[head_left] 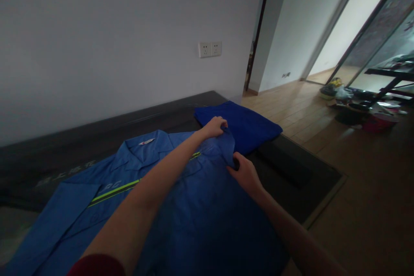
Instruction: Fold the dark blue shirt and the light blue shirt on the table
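A blue work shirt (194, 198) with yellow-green stripes lies spread over a dark table (291, 172), its collar toward the wall and one sleeve laid across at the left. My left hand (215, 127) reaches over it, fingers closed on the shirt's far right edge near the shoulder. Lower down on that same side, my right hand (244, 171) pinches the cloth between thumb and fingers. The fabric between both hands is slightly raised. Just beyond them lies a folded darker blue cloth (246, 125), close to my left hand. Shadow hides the shirt's lower part.
A pale wall (129, 43) with a double power socket (210, 49) rises behind the table. Past the table's right edge is a wooden floor (304, 116). Farther right stand a red tub (379, 121), bags and a dark rack (391, 78).
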Demonstrator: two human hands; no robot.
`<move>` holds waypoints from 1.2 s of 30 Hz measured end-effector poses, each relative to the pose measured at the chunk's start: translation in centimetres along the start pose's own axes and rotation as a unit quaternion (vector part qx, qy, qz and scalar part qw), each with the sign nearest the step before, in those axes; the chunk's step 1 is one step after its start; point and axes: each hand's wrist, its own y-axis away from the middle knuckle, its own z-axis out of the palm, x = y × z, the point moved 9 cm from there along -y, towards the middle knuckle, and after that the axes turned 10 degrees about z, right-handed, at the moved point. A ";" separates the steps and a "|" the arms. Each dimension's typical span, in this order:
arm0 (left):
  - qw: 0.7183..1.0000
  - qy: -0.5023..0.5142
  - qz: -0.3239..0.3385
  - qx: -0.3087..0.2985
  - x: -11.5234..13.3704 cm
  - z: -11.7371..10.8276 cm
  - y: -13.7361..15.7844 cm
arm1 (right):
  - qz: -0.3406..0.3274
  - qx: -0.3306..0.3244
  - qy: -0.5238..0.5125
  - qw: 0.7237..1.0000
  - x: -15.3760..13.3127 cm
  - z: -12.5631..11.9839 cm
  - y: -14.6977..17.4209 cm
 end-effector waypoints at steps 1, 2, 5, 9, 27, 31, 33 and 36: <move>1.000 0.005 0.004 0.011 -0.2 -0.7 0.7 | -0.022 0.008 -0.006 1.000 -0.4 -0.1 0.1; 0.999 0.018 0.009 0.027 -0.4 -1.5 1.6 | -0.044 0.013 -0.009 0.999 -0.9 -0.2 0.3; 0.990 0.106 0.028 0.094 -1.1 -3.9 5.1 | -0.108 0.016 0.002 0.994 -2.2 -0.2 1.0; 0.969 0.198 0.029 0.144 -2.3 -4.8 11.1 | -0.201 0.007 0.070 0.977 -4.1 0.3 2.4; 0.982 0.050 -0.110 0.146 -5.2 -3.0 17.3 | -0.204 -0.047 -0.030 0.977 -4.1 -3.2 4.0; 0.980 -0.012 -0.147 0.134 -4.5 -2.1 14.2 | -0.183 -0.027 -0.036 0.982 -3.6 -3.5 3.5; 0.969 -0.037 -0.212 0.122 -5.1 -1.4 13.2 | -0.223 -0.064 0.010 0.973 -4.1 -1.8 4.1; 0.946 -0.023 -0.309 0.096 -6.9 0.1 12.6 | -0.282 -0.096 0.092 0.950 -4.5 0.8 5.3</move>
